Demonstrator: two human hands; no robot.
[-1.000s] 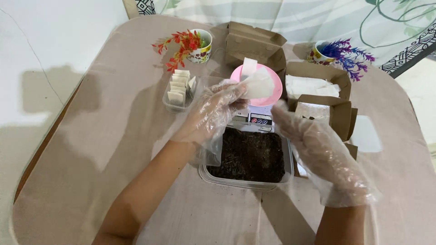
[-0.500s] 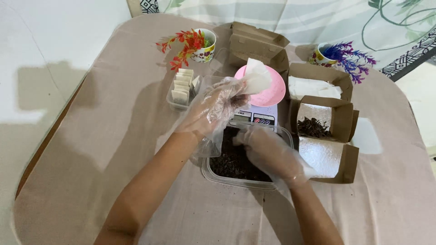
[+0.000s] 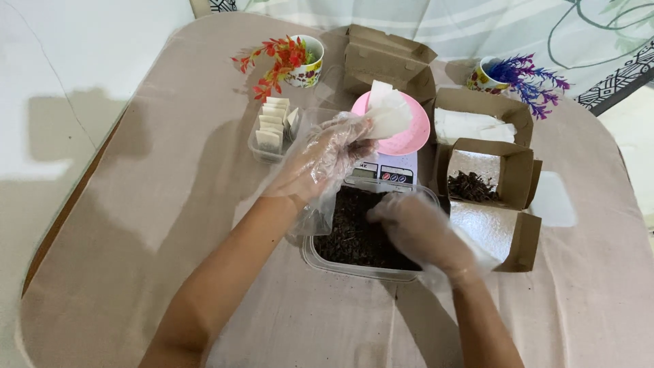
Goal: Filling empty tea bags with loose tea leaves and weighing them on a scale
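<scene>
My left hand (image 3: 320, 163), in a clear plastic glove, holds a small white paper pouch (image 3: 388, 112) up over a pink bowl (image 3: 409, 136) that sits on a small scale (image 3: 381, 174). My right hand (image 3: 415, 228), also gloved, reaches down into a clear plastic tub (image 3: 354, 262) filled with dark dried leaves; its fingers are blurred and rest on the leaves. I cannot tell whether it has pinched any.
A clear tray of filled white pouches (image 3: 272, 129) stands left of the scale. Brown cardboard boxes lie behind and to the right: one closed (image 3: 385, 58), one with white pouches (image 3: 477, 123), one with dark leaves (image 3: 487, 180). Two cups with fake flowers, red (image 3: 289, 58) and purple (image 3: 507, 71), stand at the back.
My right hand came down from above the table's right side into the tub of leaves. My left hand keeps holding the pouch over the pink bowl.
</scene>
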